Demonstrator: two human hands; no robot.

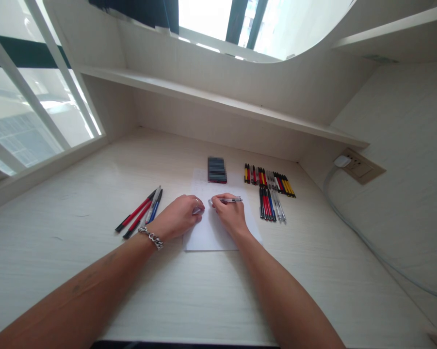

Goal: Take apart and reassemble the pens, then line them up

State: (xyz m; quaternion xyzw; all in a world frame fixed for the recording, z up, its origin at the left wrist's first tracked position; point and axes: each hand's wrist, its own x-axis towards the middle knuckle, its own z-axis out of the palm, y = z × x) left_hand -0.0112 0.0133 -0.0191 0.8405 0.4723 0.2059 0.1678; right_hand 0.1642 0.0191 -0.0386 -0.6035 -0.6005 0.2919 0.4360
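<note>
On the desk in front of me lies a sheet of white paper [211, 237]. My right hand [230, 212] grips a clear-barrelled pen [233, 199], its point down at the paper and its back end out to the right. Just left of it, my left hand [180, 215] rests at the paper's left edge with curled fingers. Something small and translucent shows at those fingertips, too unclear to name. Beside the left wrist lies a loose group of red, clear and blue pens [140, 213].
A blurred dark, boxy object [217, 169] sits at the paper's top edge. To the right, several pens [271, 180] lie in a row, with more pens [272, 205] below them. A white plug [342, 161] with a grey cable [344, 218] is in the wall socket [365, 167]. A shelf [221, 103] overhangs the back.
</note>
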